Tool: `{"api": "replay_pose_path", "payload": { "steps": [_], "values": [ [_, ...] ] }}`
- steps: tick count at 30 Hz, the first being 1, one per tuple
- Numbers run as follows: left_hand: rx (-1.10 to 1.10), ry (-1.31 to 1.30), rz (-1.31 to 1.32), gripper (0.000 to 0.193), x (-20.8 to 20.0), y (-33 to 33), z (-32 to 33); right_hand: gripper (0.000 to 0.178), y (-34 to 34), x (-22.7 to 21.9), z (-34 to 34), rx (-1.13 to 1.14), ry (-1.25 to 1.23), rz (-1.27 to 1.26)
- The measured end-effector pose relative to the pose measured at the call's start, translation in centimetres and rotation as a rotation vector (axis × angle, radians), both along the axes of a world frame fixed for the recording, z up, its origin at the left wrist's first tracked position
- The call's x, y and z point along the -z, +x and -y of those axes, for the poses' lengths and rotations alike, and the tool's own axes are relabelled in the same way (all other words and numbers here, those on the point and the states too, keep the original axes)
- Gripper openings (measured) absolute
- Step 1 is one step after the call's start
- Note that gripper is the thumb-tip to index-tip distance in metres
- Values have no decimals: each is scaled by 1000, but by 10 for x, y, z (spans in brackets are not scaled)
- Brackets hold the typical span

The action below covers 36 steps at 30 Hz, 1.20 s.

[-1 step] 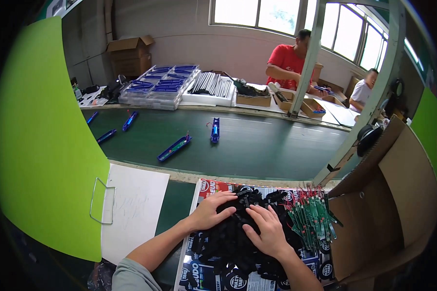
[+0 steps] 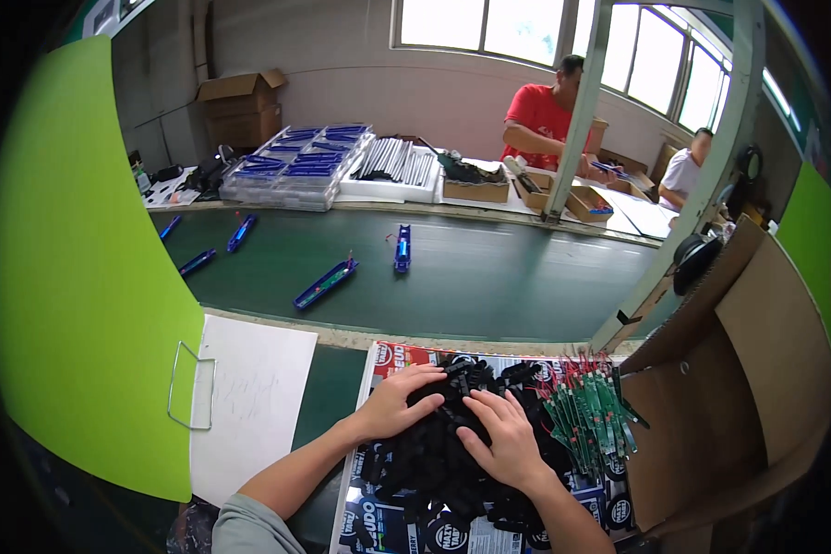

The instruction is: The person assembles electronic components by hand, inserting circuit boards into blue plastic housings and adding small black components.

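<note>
A heap of small black parts (image 2: 434, 466) lies on a printed sheet (image 2: 392, 540) at the near edge; their exact kind cannot be made out. My left hand (image 2: 400, 403) rests on the upper left of this heap, its fingers stretched out and its thumb apart. Just to its right, my right hand (image 2: 506, 441) lies on the pile with fingers extended and spread. Neither hand visibly grips a part. Right of the heap, touching it, is a bundle of narrow green circuit boards (image 2: 589, 415) with red wires.
Beyond the bench runs a green conveyor belt (image 2: 489, 286) carrying several blue casings (image 2: 326, 283). An open cardboard box (image 2: 692, 425) stands at the right, a white sheet (image 2: 249, 397) and a green panel (image 2: 74, 277) at the left. Across the belt, a person in red (image 2: 537, 120) works beside trays.
The whole view has shifted very slightly to the left. My hands keep the same place on the heap of black parts.
</note>
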<state>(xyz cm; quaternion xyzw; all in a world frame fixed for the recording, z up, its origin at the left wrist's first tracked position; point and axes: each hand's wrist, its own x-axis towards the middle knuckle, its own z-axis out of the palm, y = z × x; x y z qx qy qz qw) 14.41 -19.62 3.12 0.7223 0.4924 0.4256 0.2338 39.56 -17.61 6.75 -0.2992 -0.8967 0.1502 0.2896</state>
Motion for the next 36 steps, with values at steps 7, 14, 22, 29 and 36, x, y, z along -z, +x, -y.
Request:
{"api": "replay_pose_path", "payload": {
  "steps": [7, 14, 22, 29, 36],
  "values": [
    [-13, -16, 27, 45, -6, 3, 3, 31, 1, 2, 0, 36, -28, -179],
    [-9, -28, 25, 45, -12, 3, 2, 22, 1, 0, -3, 53, 4, -204],
    [-9, -46, 30, 45, -15, 4, -1, 16, 1, 2, -5, 50, 31, -220],
    [-7, -55, 36, 45, -17, 5, 2, 17, 2, 5, -3, 74, 37, -213],
    [-12, -42, 16, 46, -15, 4, 1, 27, 0, 3, -3, 78, 50, -236]
  ]
}}
